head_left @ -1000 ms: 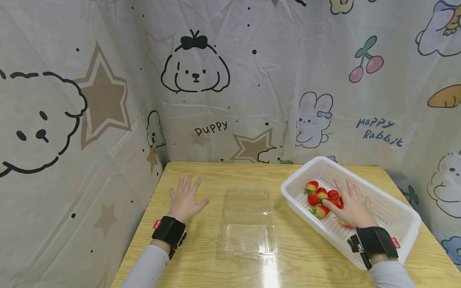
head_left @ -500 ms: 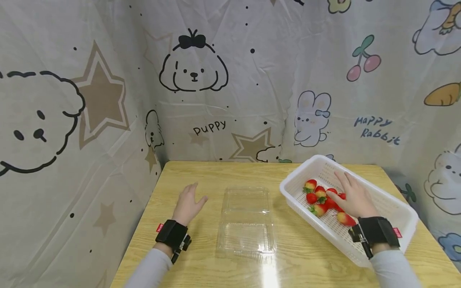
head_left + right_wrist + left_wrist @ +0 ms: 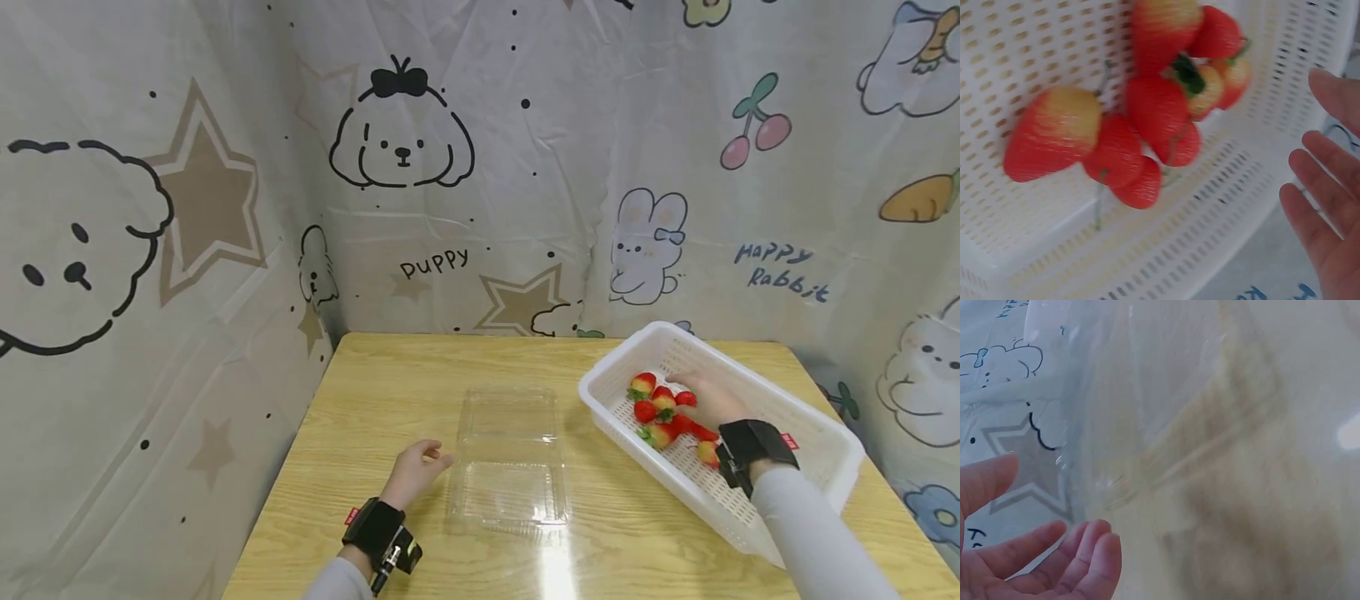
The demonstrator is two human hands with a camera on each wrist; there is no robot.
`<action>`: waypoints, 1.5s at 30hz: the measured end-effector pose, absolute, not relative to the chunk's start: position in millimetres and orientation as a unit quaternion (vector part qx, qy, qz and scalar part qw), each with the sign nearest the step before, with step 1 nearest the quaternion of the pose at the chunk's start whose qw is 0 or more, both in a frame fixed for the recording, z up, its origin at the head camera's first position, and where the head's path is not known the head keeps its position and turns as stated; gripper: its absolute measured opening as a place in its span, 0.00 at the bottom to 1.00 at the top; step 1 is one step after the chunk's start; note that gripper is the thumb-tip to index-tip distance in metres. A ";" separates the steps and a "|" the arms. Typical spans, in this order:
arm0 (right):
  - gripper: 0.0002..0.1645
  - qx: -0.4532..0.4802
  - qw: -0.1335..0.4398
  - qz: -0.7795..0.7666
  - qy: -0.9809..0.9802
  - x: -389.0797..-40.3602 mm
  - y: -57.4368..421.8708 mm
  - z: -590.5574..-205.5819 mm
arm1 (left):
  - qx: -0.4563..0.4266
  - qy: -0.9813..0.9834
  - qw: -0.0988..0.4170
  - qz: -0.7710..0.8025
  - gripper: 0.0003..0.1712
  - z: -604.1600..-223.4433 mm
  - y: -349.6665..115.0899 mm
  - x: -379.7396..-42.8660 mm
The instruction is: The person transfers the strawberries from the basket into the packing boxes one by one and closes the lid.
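Observation:
My right hand (image 3: 705,400) hovers inside the white perforated basket (image 3: 645,462), over its pile of red fruit. In the right wrist view, that hand's (image 3: 1335,194) fingers are loosely bent and hold nothing. Several strawberries (image 3: 1057,134), red with pale yellow tops, lie there beside small red fruits (image 3: 1138,184) with thin green stems. A clear plastic clamshell box (image 3: 510,492) lies spread open on the table. Just at its left side is my left hand (image 3: 416,473), and the left wrist view shows that hand's (image 3: 1054,562) relaxed fingers empty.
The wooden table (image 3: 375,392) carries the box in the middle and the basket at the right, set at a slant. A printed cloth (image 3: 487,167) hangs behind and along both sides. Light glares off the tabletop near the front.
My left hand has come down and right, nearer the clear box, its spread fingers now relaxed. The right hand has moved slightly left and lower over the fruit, fingers bending.

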State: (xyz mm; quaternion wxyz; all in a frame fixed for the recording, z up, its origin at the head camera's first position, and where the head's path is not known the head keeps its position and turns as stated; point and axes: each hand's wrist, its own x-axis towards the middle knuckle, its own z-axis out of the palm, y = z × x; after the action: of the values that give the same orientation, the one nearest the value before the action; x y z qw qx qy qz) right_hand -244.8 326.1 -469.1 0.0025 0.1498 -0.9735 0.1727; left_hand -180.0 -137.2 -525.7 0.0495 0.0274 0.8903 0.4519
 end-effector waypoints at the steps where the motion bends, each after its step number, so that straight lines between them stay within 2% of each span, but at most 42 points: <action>1: 0.28 0.157 0.001 0.167 -0.973 -246.3 326.5 -474.4 | 0.025 0.889 0.051 0.455 0.24 -528.8 -135.9 -178.1; 3: 0.26 0.169 -0.009 0.159 -0.973 -248.3 326.7 -483.1 | 0.023 0.884 0.055 0.464 0.23 -533.6 -133.5 -174.1; 10: 0.22 0.163 -0.100 0.197 -0.961 -250.2 322.0 -498.9 | 0.011 0.861 0.051 0.505 0.18 -542.0 -127.0 -162.6; 15: 0.22 0.178 -0.120 0.206 -0.955 -253.4 318.6 -511.2 | 0.005 0.842 0.044 0.538 0.15 -543.8 -124.2 -160.4; 21: 0.20 0.136 -0.154 0.199 -0.958 -251.6 315.4 -522.9 | 0.010 0.835 0.041 0.549 0.13 -546.2 -120.9 -160.4; 45: 0.18 0.151 -0.110 0.198 -0.962 -246.1 313.9 -529.9 | -0.006 0.811 0.051 0.583 0.12 -549.5 -121.2 -160.5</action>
State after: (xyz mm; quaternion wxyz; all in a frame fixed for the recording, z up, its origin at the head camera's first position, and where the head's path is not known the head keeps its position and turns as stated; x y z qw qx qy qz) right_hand -246.1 313.9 -529.9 -0.1099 0.1514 -0.9621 0.1985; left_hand -160.5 -121.2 -549.5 0.0509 -0.0057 0.8109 0.5829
